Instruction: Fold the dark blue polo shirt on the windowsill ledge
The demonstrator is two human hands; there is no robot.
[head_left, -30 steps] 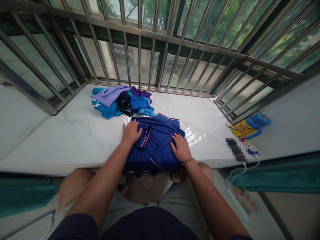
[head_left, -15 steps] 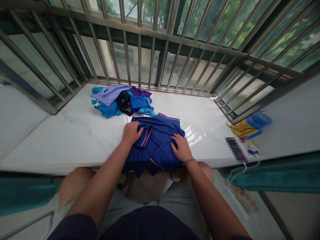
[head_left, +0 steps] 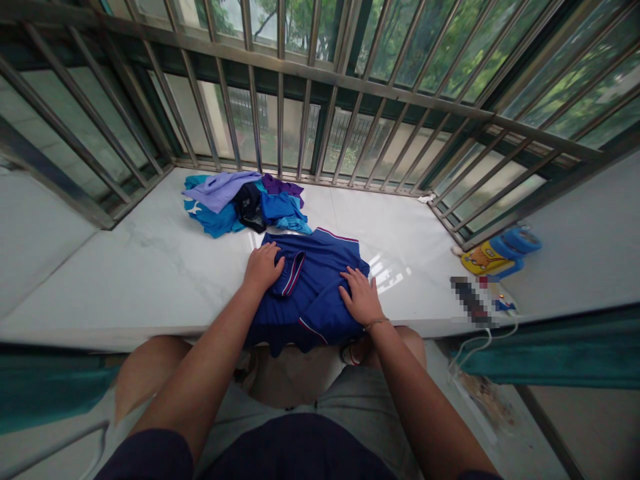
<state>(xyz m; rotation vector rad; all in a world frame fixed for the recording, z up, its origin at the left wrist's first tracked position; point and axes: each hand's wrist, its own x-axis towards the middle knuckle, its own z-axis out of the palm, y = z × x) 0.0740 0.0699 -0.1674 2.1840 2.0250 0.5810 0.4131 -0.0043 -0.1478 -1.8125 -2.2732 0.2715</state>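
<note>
Fingers of the left hand (head_left: 263, 267) are lying spread and flat, gripping nothing, pressing on the left edge of the navy shirt (head_left: 310, 290) beside its striped collar. That shirt is lying on the white marble sill (head_left: 150, 267), its lower hem hanging over the sill's front edge. Behind the shirt, toward the window bars (head_left: 280, 100), a pile of blue and purple clothes (head_left: 245, 200) is sitting. On the shirt's right side the right hand (head_left: 363, 300) is resting palm down, fingers loose and open. Well right of the shirt, a yellow and blue toy (head_left: 497, 253) is lying
</note>
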